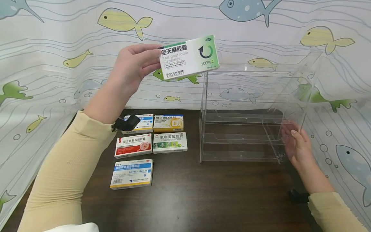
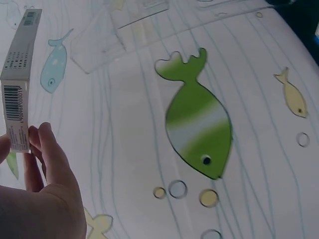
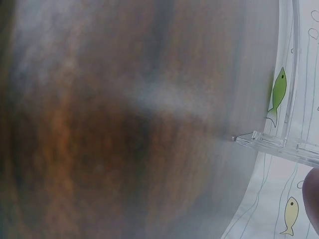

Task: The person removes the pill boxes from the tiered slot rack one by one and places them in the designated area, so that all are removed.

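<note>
My left hand (image 1: 130,67) pinches a white and green capsule box (image 1: 189,59) by its left end, raised above the table in front of the curtain. The printed front of this box faces the head camera. In the left wrist view, its narrow side with a barcode shows. At the right, my right hand (image 1: 299,145) rests against the outer side of a clear acrylic rack (image 1: 240,138), fingers extended along the panel. Only part of one digit (image 3: 311,196) and the rack's edge appear in the right wrist view.
Several medicine boxes lie left of the rack: a blue and white one (image 1: 131,174) in front, a red and white one (image 1: 133,145), a green and white one (image 1: 170,142), and a yellow one (image 1: 168,123) behind. A fish-patterned curtain (image 1: 179,19) hangs behind the dark table (image 1: 185,199).
</note>
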`<state>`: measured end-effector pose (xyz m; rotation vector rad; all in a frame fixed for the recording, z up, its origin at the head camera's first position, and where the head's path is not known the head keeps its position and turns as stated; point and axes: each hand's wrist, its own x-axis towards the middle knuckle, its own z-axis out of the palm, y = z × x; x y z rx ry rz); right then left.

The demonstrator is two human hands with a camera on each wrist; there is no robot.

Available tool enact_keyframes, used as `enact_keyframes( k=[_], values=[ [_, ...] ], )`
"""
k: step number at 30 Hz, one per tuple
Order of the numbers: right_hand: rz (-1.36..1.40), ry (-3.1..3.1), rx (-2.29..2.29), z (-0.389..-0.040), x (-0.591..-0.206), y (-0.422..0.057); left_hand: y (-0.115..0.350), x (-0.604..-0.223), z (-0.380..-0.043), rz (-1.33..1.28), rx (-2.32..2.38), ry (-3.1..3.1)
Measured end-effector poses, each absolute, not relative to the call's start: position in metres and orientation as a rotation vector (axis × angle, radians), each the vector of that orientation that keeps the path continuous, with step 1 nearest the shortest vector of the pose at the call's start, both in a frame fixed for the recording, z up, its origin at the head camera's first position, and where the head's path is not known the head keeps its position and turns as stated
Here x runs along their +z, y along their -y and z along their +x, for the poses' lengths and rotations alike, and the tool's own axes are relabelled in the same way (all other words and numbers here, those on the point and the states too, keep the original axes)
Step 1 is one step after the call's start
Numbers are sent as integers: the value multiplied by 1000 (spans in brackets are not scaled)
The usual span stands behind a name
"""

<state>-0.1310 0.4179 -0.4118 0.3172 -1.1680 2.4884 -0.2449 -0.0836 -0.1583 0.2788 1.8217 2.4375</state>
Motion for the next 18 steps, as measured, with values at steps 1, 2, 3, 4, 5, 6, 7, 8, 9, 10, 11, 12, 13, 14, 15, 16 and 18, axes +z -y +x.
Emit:
enact_keyframes(
  k=[1,2,3,4,5,6,7,8,9,10,11,12,13,14,15,16,18],
  values=[
    [318,1171,2491,-131,-412,-418,88,-161,-243,271,2425,-1824],
    [321,1172,2493,-131,-411,-418,93,-165,-241,268,2409,-1837],
    [322,1173,2495,-131,-411,-418,97,-168,-239,266,2395,-1851],
    [323,1175,2496,-131,-411,-418,102,-172,-237,260,2376,-1866],
    [324,1178,2495,-131,-410,-418,106,-176,-235,257,2353,-1890],
    [324,1184,2494,-131,-410,-418,110,-181,-232,250,2334,-1904],
    [323,1193,2489,-131,-410,-418,113,-185,-230,244,2315,-1920],
    [322,1196,2489,-132,-410,-419,117,-190,-228,235,2297,-1938],
    [318,1202,2486,-132,-410,-419,121,-195,-225,227,2272,-1960],
    [315,1205,2487,-132,-410,-419,124,-200,-223,215,2245,-1977],
    [312,1208,2484,-132,-410,-419,128,-205,-220,199,2214,-1999],
    [310,1208,2485,-132,-410,-418,131,-210,-218,181,2186,-2016],
    [310,1208,2485,-132,-410,-418,134,-215,-216,161,2154,-2033],
    [311,1203,2487,-132,-411,-418,137,-220,-214,138,2126,-2041],
    [312,1200,2486,-132,-411,-418,140,-225,-212,119,2099,-2043],
    [311,1201,2479,-131,-411,-418,142,-230,-210,102,2065,-2056],
    [307,1204,2467,-131,-412,-418,146,-239,-206,88,1998,-2079]
  ],
)
